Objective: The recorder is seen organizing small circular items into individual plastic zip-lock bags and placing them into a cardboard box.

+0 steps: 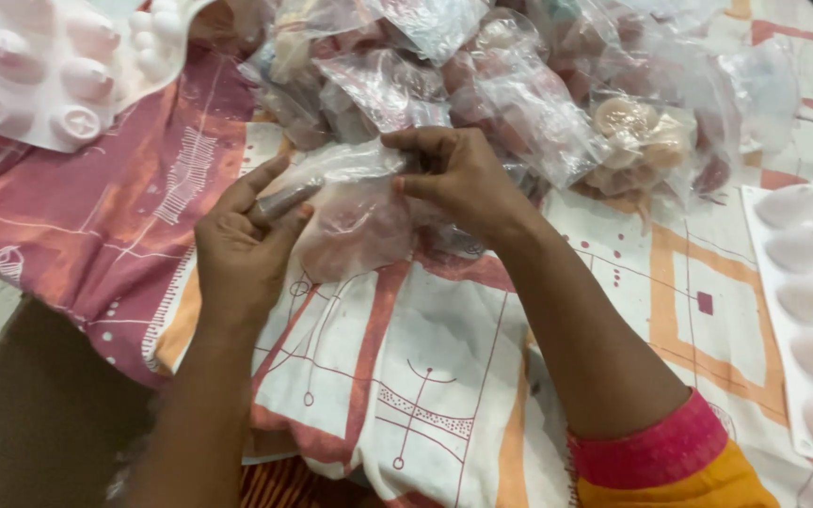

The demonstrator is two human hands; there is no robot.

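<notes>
- The left hand [242,240] rises from the lower left, forearm bare, palm turned inward toward the other hand.
- Its thumb points up and to the right, and its fingers [279,202] are curled closed in a pinch.
- The right hand [458,179] comes in from the lower right, its forearm slanting up and leftward, with a red-and-yellow sleeve at the elbow.
- Its fingers [416,141] bend down at the knuckles, tips pinched together.
- The two hands sit near each other at about the same height.
</notes>
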